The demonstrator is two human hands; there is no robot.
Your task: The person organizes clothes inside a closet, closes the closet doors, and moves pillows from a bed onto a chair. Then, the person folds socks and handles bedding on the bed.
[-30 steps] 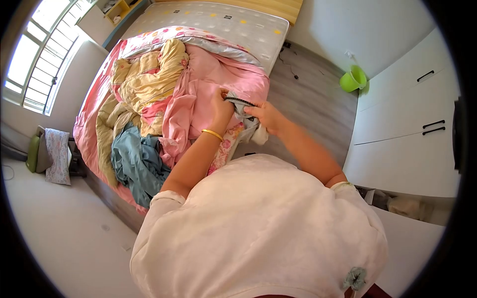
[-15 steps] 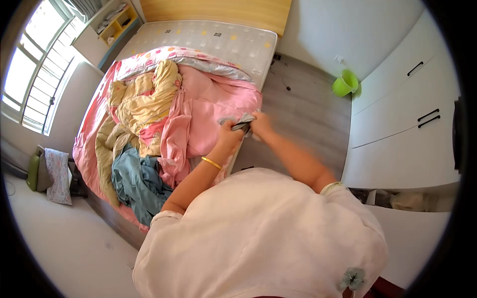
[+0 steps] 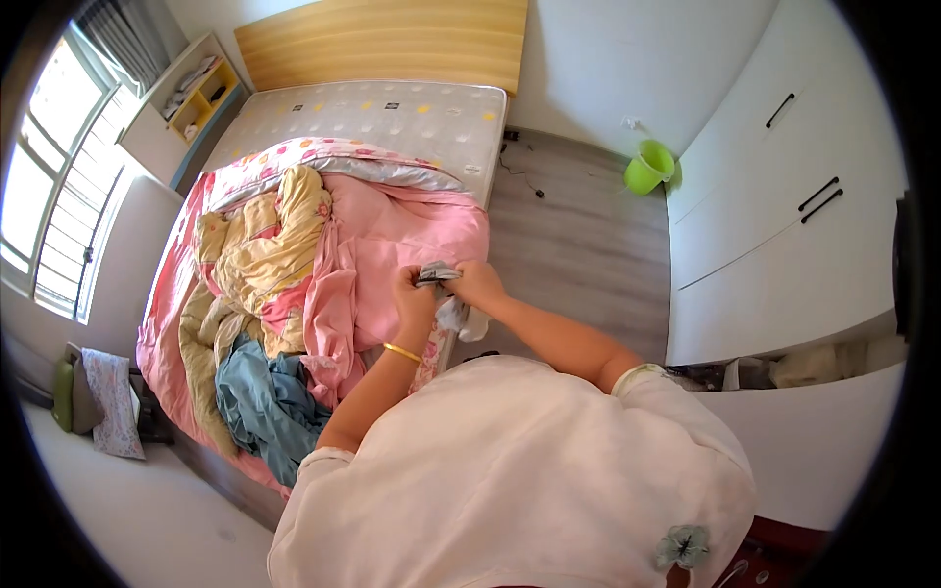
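Close together over the near right corner of the bed, both my hands grip a small grey-and-white cloth that looks like a sock. My left hand, with a gold bangle on its wrist, is closed on the left part. The right end is pinched in my right hand, and a pale piece of cloth dangles beneath it. Below and left of my hands lies a pink quilt. On it are a rumpled yellow quilt and a crumpled blue-green cloth.
A bare mattress shows toward the wooden headboard. A green bucket stands by the wall on the grey floor, near a cable. White cabinets line the right. At left, a chair holds a patterned cloth.
My hands have come closer together and lower, toward my body, still holding the cloth. A pale piece now hangs below my right hand. The camera view has tilted up slightly.
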